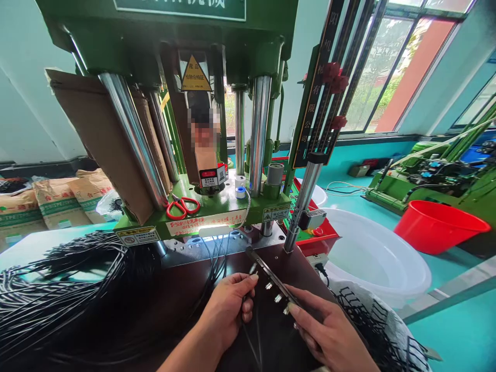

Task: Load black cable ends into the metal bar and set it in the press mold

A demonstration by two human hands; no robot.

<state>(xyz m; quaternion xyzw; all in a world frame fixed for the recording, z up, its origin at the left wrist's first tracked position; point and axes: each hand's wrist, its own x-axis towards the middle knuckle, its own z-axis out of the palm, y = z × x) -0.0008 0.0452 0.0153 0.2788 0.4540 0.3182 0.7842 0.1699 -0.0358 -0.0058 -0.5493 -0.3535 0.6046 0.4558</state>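
My right hand (325,325) grips the near end of a narrow dark bar (271,276), which slants away toward the machine. Several silver connectors (278,298) stick out along the bar's near side. Close to the bar's far half, my left hand (232,302) is closed in a pinch on a thin black cable (259,336) that trails downward. A small metal tip (252,268) shows just above the left fingertips, beside the bar; whether it touches the bar I cannot tell. More black cables (219,253) hang from the lit slot at the machine's front.
A green press (155,36) with steel columns stands ahead. Red-handled scissors (183,207) lie on its ledge. A large bundle of black cables (65,289) covers the left. To the right are a white tub (372,248), a red bucket (442,227) and a sack of black parts (372,315).
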